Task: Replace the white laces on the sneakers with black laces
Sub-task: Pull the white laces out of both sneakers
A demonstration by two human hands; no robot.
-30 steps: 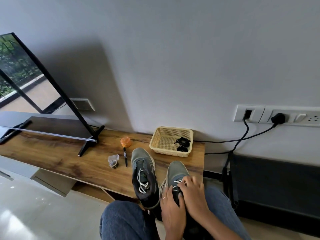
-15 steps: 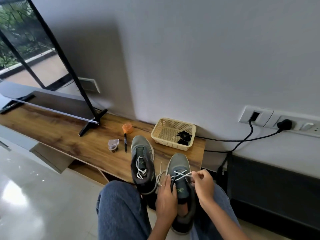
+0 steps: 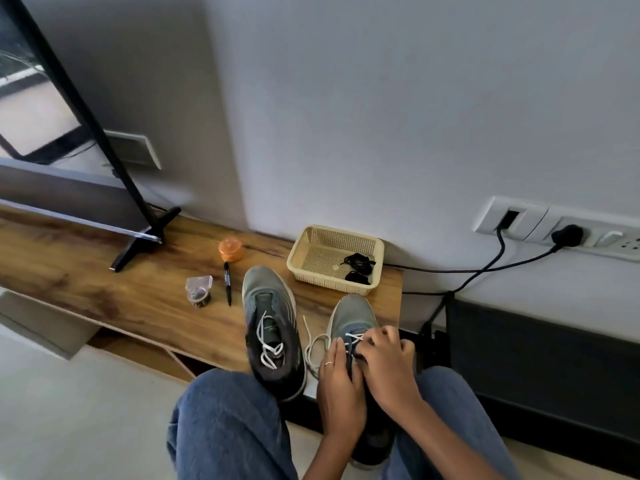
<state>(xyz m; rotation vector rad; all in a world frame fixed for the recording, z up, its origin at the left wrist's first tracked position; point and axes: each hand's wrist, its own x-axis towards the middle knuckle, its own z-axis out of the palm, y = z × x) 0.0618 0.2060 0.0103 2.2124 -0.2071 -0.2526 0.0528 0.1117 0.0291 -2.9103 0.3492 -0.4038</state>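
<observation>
Nearest are two knees in blue jeans [image 3: 228, 427], and between them the heel of the right sneaker [image 3: 356, 317], whose toe rests on the bench [image 3: 104, 296] near its right end. Both hands sit on this shoe. The left hand [image 3: 341, 386] grips its side by the tongue, a ring on one finger. The right hand [image 3: 389, 362] has curled fingers pinching the white lace [image 3: 313, 344] at the eyelets, and its loose end loops over the shoe's left side. The hands hide most of the lacing. Just left, the other sneaker [image 3: 270, 327] hangs heel-first over the bench's front edge, white lace in place. Further along lie a tape roll [image 3: 199, 292] and a black pen [image 3: 227, 284], then an orange pot [image 3: 230, 250]. At the back right corner a cream basket [image 3: 334, 237] holds the black laces [image 3: 358, 266]. A screen's foot [image 3: 145, 239] stands on the bench to the left; black cables [image 3: 485, 268] run to wall sockets.
</observation>
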